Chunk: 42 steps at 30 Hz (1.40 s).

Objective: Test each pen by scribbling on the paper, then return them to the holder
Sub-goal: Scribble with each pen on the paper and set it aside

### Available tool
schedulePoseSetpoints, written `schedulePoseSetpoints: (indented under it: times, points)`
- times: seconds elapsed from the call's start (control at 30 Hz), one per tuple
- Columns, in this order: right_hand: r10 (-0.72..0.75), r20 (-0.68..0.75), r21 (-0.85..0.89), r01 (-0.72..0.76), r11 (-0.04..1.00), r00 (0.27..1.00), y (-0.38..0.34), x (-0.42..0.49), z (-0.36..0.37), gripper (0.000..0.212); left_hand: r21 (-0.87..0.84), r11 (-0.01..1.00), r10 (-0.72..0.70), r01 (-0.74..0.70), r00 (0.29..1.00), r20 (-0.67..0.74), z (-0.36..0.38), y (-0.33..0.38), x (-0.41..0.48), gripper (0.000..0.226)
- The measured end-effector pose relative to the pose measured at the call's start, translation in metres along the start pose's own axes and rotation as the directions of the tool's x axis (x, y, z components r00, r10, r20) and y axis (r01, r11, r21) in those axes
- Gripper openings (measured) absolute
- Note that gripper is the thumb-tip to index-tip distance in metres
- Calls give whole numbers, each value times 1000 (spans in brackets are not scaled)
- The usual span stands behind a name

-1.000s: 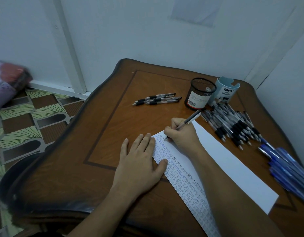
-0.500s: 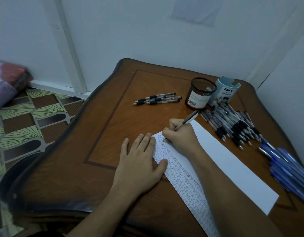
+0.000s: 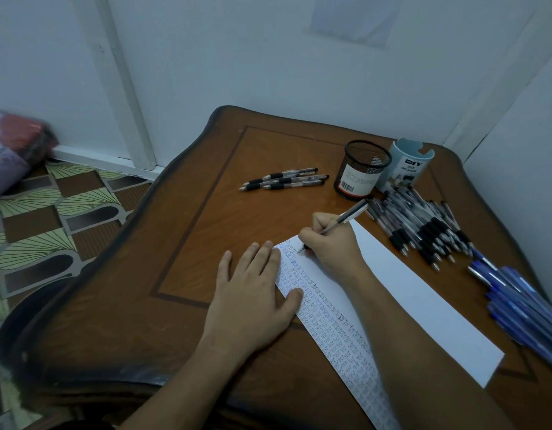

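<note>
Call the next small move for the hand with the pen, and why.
Probably lift the pen off the paper and carry it to the mesh holder. The right hand grips it with the tip on the sheet at the top of the scribbled columns, so this test looks about done. The left hand lies flat on the paper's edge.

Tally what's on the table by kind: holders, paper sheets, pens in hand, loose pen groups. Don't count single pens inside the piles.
Holders: 2 (black mesh cup, DIY desk organizer)
Paper sheets: 1 (paper)
Pens in hand: 1 (pen, in the right hand)
Loose pen groups: 3 (small black-grip set, black-grip pile, blue pile)
Total: 7
</note>
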State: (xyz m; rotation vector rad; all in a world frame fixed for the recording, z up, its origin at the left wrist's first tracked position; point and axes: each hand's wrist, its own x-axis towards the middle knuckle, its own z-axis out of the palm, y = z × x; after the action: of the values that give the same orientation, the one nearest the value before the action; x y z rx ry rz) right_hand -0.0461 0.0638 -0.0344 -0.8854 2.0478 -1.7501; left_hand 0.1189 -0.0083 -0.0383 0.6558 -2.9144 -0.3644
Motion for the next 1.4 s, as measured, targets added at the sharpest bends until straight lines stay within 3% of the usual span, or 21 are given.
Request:
schedulePoseSetpoints:
  times: [0.47, 1.4]
  points:
    - [-8, 35, -82, 11, 997, 999, -3, -3, 4, 40, 3, 1000, 8, -8, 1000, -1, 1, -2, 0, 85]
    - [-3, -19, -49, 2, 999, 1000, -6, -2, -1, 49, -4, 1000, 2, -2, 1000, 0, 1, -1, 0, 88]
